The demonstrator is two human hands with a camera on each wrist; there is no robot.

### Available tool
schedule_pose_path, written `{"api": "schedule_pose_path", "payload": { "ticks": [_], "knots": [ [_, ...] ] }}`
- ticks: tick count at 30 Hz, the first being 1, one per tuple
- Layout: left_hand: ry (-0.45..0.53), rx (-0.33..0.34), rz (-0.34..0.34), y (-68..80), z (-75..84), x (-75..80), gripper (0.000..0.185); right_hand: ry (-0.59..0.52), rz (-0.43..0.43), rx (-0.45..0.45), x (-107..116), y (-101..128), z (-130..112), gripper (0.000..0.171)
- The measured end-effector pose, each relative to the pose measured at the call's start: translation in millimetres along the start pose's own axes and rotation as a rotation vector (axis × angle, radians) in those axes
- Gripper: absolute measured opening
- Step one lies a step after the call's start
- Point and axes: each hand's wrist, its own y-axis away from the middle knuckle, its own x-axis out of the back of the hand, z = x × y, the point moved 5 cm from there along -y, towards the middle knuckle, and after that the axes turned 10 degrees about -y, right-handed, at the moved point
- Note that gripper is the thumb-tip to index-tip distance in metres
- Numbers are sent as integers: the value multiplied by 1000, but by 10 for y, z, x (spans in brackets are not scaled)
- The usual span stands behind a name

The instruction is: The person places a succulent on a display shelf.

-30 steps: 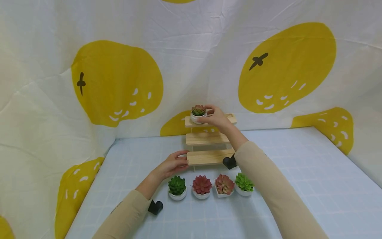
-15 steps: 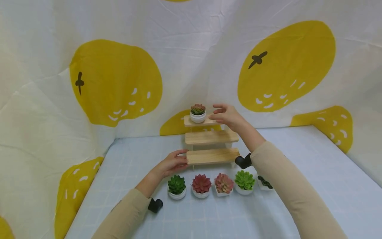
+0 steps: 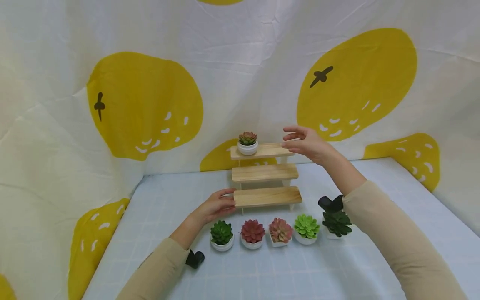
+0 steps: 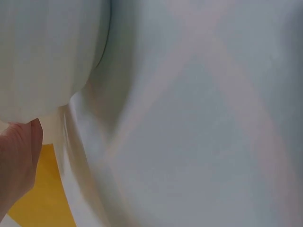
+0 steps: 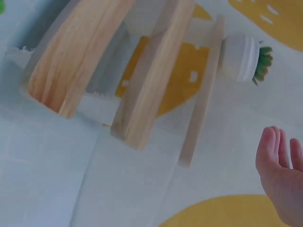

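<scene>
A three-tier wooden display stand stands at the back of the table. My left hand holds the left end of its lowest shelf between fingers and thumb. On the left of the top shelf sits a reddish-green succulent in a round white pot. My right hand hovers beside the top shelf's right end, fingers loosely bent with nothing in them. The right wrist view shows that hand apart from the shelves. In the left wrist view, a large pale pot hides most of the left hand.
In front of the stand is a row of potted succulents: dark green, red, pink, bright green and another dark green one under the right sleeve. A lemon-print cloth hangs behind the table.
My right hand has let go of the reddish-green succulent on the top shelf and moved off to the right. The rightmost dark green succulent has come into view. My left hand stays in place.
</scene>
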Motion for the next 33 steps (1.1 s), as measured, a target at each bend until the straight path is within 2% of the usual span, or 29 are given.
{"api": "schedule_pose_path", "payload": {
  "ticks": [6, 13, 21, 33],
  "knots": [
    [20, -33, 9, 11, -16, -5, 55, 66, -30, 8, 152, 151, 109, 58],
    [9, -66, 27, 8, -55, 9, 54, 117, -94, 4, 233, 326, 269, 62],
    [1, -97, 35, 13, -25, 9, 53, 186, -124, 60, 296, 554, 287, 57],
    [-8, -87, 36, 41, -26, -19, 52, 321, -145, 95, 497, 1049, 415, 55]
  ]
}}
